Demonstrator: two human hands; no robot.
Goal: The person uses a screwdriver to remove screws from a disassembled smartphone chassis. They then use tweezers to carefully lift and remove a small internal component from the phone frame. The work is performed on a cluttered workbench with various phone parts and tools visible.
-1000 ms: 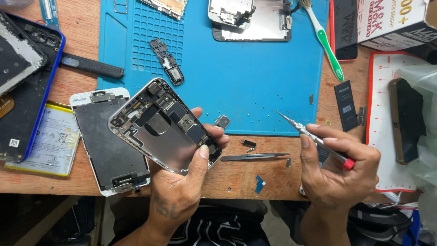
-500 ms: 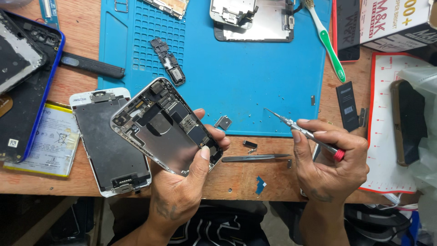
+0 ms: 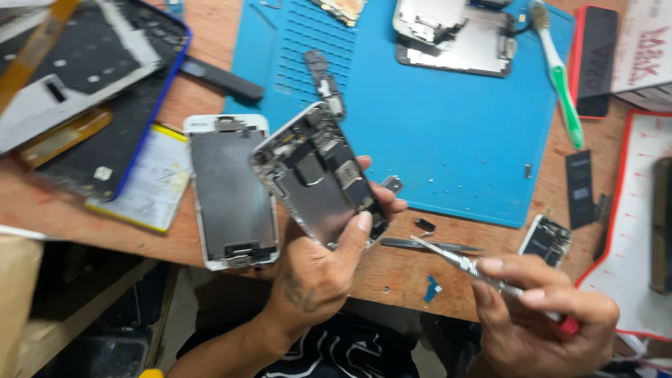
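Left hand (image 3: 318, 269) gripping opened phone (image 3: 318, 175), right hand (image 3: 542, 318) holding screwdriver (image 3: 465, 266)

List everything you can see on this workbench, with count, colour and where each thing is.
opened phone body: one, silver and dark, held up over the bench edge
screwdriver: one, metal with red end, lower right
screen panel: one, white-framed, lying left of the phone body
work mat: one, blue, centre
toothbrush: one, green and white, on the mat's right edge
tweezers: one, metal, on the wood below the mat
blue-edged phone frame: one, far left
wooden bench: one, brown
left hand: grips the phone body
right hand: grips the screwdriver
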